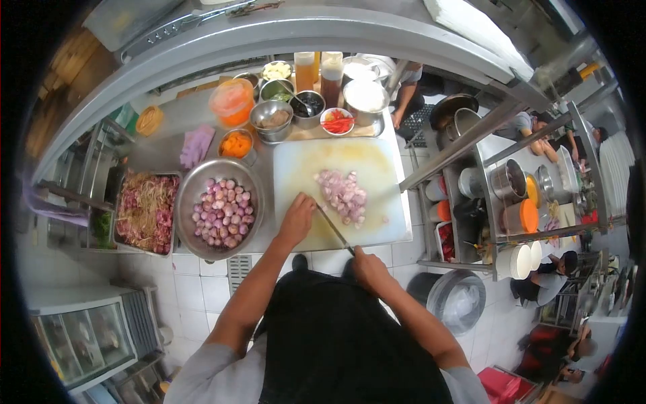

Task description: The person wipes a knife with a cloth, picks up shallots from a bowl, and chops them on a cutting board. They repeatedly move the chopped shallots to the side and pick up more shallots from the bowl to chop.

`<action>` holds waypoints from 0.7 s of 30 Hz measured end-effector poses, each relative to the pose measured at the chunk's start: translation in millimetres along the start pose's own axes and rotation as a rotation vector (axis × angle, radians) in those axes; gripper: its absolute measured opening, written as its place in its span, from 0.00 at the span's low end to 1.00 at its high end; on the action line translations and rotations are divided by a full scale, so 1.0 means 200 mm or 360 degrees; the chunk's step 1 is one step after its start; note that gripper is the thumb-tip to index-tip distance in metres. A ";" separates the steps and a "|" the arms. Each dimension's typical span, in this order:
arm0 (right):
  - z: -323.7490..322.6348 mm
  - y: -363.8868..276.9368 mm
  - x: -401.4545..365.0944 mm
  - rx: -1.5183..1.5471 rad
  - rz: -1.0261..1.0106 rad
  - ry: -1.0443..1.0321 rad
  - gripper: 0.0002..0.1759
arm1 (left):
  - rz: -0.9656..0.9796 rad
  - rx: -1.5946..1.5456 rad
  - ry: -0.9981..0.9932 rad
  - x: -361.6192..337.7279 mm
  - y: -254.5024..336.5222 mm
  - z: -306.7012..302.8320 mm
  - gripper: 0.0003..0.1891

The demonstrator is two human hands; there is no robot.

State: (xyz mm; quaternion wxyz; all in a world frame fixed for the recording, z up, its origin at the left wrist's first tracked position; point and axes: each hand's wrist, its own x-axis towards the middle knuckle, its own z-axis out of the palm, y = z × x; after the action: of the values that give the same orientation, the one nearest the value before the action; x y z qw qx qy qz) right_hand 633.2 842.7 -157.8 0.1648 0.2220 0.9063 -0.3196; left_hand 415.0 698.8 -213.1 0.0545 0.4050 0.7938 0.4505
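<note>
My right hand (pixel 370 271) is closed around the handle of a kitchen knife (pixel 332 225), whose blade points up and left across the cutting board (pixel 296 168). My left hand (pixel 297 218) is over the board's lower left, its fingers bent together at the blade's tip. Whatever those fingers may hold is too small to make out. Just beyond the blade lies a pile of chopped shallots (pixel 344 194). Left of the board, a steel bowl (pixel 187 192) contains whole peeled shallots (pixel 225 210).
Behind the board stand sauce bottles (pixel 331 77), steel containers (pixel 307 108) and a bowl of sliced red chillies (pixel 338 122). A tray of unpeeled shallots (pixel 145 209) sits far left. A metal shelf rail (pixel 282 30) crosses overhead. Other people work at the right; a bin (pixel 457 299) stands below.
</note>
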 end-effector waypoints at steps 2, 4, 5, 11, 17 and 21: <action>0.05 0.04 0.06 0.0008 -0.0012 0.0025 0.13 | 0.0003 0.0055 -0.0014 0.00 -0.02 0.00 0.04; 0.04 0.10 0.07 0.0080 -0.0126 0.0010 0.13 | -0.0061 0.0062 0.0049 -0.01 -0.04 0.03 0.05; 0.02 0.14 0.06 0.0150 -0.0251 -0.0021 0.13 | -0.0086 -0.0001 0.0052 0.00 -0.04 0.05 0.05; -0.03 0.17 -0.01 0.0156 -0.0227 0.0127 0.13 | -0.0013 0.0112 -0.0018 0.02 0.01 0.01 0.06; 0.12 0.13 0.01 0.0048 -0.0182 0.0167 0.13 | -0.0161 0.0090 0.0083 -0.02 0.00 0.08 0.04; 0.07 0.07 0.01 -0.0007 -0.0103 0.0180 0.14 | -0.0174 -0.0098 0.0082 -0.03 -0.01 0.08 0.03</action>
State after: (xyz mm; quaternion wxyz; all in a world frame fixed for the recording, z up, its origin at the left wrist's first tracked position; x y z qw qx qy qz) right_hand 641.2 842.8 -175.7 0.1034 0.2098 0.9216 -0.3098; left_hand 425.7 705.5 -225.3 0.0711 0.3474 0.8016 0.4813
